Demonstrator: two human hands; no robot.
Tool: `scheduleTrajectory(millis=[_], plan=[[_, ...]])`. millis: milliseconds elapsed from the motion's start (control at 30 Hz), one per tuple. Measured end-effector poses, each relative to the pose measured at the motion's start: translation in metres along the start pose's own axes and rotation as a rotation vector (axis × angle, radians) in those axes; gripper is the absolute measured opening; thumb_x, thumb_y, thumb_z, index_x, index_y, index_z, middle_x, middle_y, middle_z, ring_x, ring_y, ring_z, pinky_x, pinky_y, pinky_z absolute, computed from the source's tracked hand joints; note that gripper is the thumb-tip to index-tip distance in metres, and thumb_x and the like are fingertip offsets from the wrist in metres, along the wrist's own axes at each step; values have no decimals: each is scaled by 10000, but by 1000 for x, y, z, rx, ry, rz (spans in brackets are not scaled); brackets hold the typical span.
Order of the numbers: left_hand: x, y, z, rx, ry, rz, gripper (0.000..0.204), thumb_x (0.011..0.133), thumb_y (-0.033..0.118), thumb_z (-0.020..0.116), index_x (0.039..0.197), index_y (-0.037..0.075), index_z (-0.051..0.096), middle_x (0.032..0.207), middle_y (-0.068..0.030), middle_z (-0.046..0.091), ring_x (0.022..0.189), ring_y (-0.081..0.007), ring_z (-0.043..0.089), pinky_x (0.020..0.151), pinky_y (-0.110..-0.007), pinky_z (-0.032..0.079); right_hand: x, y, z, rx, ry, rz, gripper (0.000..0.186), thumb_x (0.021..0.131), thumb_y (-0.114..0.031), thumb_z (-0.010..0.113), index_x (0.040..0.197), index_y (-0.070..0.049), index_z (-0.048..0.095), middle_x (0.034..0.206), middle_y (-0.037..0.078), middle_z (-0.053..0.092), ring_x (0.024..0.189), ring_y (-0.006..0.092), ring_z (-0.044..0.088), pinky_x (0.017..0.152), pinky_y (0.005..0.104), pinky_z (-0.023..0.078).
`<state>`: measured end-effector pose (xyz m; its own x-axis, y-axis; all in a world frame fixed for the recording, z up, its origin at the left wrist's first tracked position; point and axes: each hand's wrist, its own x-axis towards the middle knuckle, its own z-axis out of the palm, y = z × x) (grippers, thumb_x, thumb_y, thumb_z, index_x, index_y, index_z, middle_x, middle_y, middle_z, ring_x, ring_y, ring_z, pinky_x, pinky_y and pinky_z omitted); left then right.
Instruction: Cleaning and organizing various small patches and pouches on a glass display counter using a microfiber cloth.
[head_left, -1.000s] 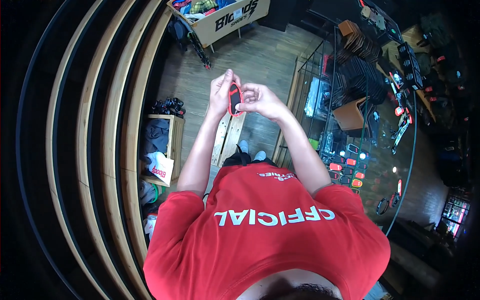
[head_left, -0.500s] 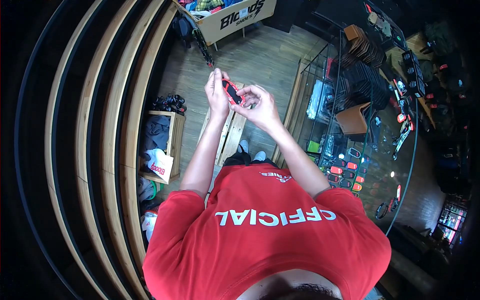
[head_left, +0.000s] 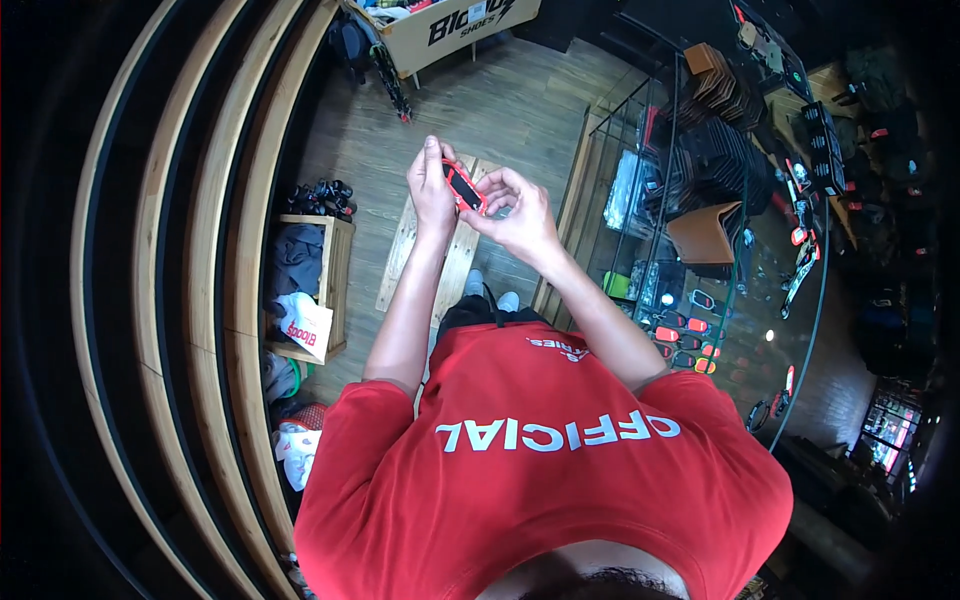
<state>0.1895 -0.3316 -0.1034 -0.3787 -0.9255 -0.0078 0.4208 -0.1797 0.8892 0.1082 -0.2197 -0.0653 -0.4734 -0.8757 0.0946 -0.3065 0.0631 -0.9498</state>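
Observation:
Near the upper centre of the head view, my left hand [head_left: 432, 192] grips the left side of a small oval black-and-red object [head_left: 463, 187], held tilted, with my thumb upright along it. My right hand [head_left: 518, 216] pinches its lower right part with curled fingers. I cannot make out exactly what the object is; it resembles a tiny sandal. Below my hands lies a wooden slatted bench [head_left: 398, 255], partly hidden by my forearms.
Wooden slat shelving [head_left: 203, 300] lines the left, beside a crate [head_left: 337, 262] of cloth items. A bin [head_left: 420, 55] stands ahead on the wooden floor. At right is a glass display case [head_left: 760, 330] with similar small oval items [head_left: 690, 335] and stacks of black items [head_left: 720, 160].
The oval object has tilted from nearly upright to slanting, its top leaning left. My hands have shifted slightly left, and my right hand's fingers have moved up along the object. The surroundings have shifted slightly.

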Motion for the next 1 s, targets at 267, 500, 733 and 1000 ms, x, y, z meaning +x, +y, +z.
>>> scheduleTrajectory(millis=[267, 500, 733, 1000], plan=[[9, -16, -11, 65, -60, -69, 383, 1023, 302, 473, 721, 70, 520, 651, 16, 482, 576, -61, 452, 538, -232, 352, 6, 21, -3, -53, -10, 59, 371, 652, -104, 843, 939, 14, 638, 872, 57, 673, 736, 94, 630, 681, 236, 533], [13, -28, -13, 113, 59, -101, 440, 1029, 354, 460, 706, 63, 530, 596, 15, 465, 533, -68, 443, 511, -233, 368, 5, 27, 2, -49, -65, 69, 360, 659, -105, 835, 939, 13, 643, 843, 48, 680, 720, 89, 628, 675, 233, 526], [14, -28, -7, 50, 3, -196, 350, 1016, 289, 472, 819, 28, 598, 646, -5, 516, 555, -69, 469, 551, -244, 401, 10, 39, -5, -39, -32, 97, 381, 654, -103, 827, 974, 11, 656, 860, 51, 692, 720, 83, 627, 676, 230, 524], [26, -61, -9, 251, -44, -187, 412, 1025, 324, 450, 789, 32, 619, 580, 8, 499, 536, -65, 452, 518, -238, 335, 8, 49, -7, -78, -19, 159, 450, 643, -110, 833, 1045, 8, 668, 878, 60, 696, 735, 84, 629, 689, 230, 527]])
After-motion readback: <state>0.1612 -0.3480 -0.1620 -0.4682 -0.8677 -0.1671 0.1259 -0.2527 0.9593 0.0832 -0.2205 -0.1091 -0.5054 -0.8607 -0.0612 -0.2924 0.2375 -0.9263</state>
